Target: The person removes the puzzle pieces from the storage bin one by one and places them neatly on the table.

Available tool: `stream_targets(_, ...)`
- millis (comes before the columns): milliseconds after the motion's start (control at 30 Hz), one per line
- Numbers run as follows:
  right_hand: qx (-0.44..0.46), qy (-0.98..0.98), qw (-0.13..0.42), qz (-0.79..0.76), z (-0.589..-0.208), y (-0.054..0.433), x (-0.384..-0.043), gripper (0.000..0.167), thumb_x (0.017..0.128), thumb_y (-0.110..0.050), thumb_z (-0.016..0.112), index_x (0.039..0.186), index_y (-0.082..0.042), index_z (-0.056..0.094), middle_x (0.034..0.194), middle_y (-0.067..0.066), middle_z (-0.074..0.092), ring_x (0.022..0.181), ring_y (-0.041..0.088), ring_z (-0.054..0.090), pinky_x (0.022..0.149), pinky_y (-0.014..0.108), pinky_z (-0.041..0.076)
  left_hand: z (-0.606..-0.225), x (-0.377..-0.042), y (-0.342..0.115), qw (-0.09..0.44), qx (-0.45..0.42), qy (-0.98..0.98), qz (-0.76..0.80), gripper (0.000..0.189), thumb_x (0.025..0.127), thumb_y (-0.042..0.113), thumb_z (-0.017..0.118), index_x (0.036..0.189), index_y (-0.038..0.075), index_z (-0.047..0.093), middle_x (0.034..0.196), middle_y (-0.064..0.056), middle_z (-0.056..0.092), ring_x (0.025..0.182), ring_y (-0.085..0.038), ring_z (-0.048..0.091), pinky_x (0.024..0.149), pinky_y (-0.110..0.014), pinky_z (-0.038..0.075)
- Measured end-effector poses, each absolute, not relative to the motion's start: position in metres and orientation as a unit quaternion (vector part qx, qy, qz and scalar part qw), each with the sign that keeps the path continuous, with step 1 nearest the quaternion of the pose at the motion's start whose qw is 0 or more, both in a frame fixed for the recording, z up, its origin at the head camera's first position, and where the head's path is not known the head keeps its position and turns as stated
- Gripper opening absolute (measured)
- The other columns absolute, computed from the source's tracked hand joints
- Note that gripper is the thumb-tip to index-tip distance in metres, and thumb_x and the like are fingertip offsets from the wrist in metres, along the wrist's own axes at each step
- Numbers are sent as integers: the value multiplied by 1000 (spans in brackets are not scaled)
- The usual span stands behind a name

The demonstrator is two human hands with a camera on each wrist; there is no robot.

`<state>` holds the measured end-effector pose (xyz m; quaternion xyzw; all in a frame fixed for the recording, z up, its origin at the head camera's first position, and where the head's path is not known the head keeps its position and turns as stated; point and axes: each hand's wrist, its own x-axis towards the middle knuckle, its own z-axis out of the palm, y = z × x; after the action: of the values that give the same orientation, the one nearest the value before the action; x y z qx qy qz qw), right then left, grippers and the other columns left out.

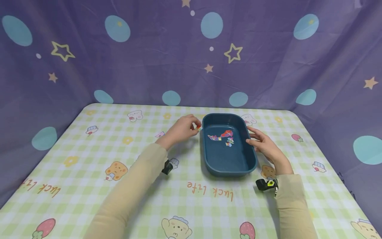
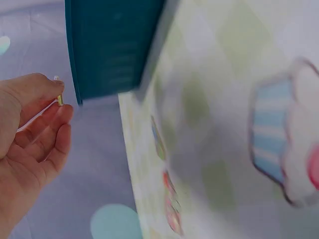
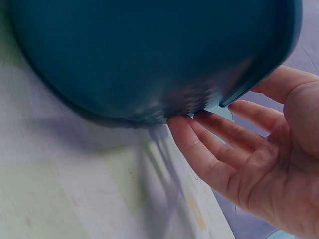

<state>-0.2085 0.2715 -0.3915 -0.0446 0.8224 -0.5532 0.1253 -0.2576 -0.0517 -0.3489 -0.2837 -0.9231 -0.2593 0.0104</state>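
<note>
A dark teal rectangular box (image 1: 229, 161) stands open-topped on the table. Several small flat, brightly coloured sticker-like pieces lie inside it, among them a red one (image 1: 226, 133) and a purple one (image 1: 213, 137). Just outside the box's left wall, my left hand (image 1: 182, 129) pinches another small colourful sticker (image 1: 199, 127) between thumb and fingers; its edge (image 2: 60, 99) shows in the left wrist view. My right hand (image 1: 264, 142) grips the box's right side, thumb at the rim and fingertips (image 3: 180, 130) against the outer wall.
A green-and-white checked tablecloth (image 1: 143, 205) with printed bears, cakes and fruit covers the table. A pink-purple patch (image 1: 159, 134) lies left of my left hand, sticker or print I cannot tell. A purple curtain (image 1: 167, 59) hangs behind the table.
</note>
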Motion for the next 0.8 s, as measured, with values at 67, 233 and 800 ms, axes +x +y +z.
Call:
stream_targets(67, -47, 823, 127, -552, -391, 272, -208, 64, 91, -27, 54, 146, -23, 20, 142, 19, 32, 123, 33, 38, 76, 25, 44, -351, -258, -61, 13, -273, -926, -261, 22, 79, 8, 62, 100, 10, 65, 97, -1, 59, 79, -13, 57, 70, -26, 47)
stream_targets(233, -53, 821, 127, -554, -392, 272, -207, 65, 91, -28, 54, 146, -24, 19, 142, 18, 32, 122, 33, 39, 76, 25, 44, -358, -260, -85, 14, -248, -931, -268, 20, 81, 12, 63, 100, 8, 66, 98, -2, 60, 77, -13, 57, 69, -27, 47)
stream_targets(800, -59, 820, 122, -556, -392, 271, -207, 65, 91, -28, 54, 146, -21, 20, 142, 20, 31, 117, 29, 41, 72, 26, 44, -374, -259, -162, 11, -176, -952, -252, 23, 81, 10, 65, 103, 4, 65, 101, -11, 57, 82, -21, 58, 70, -34, 47)
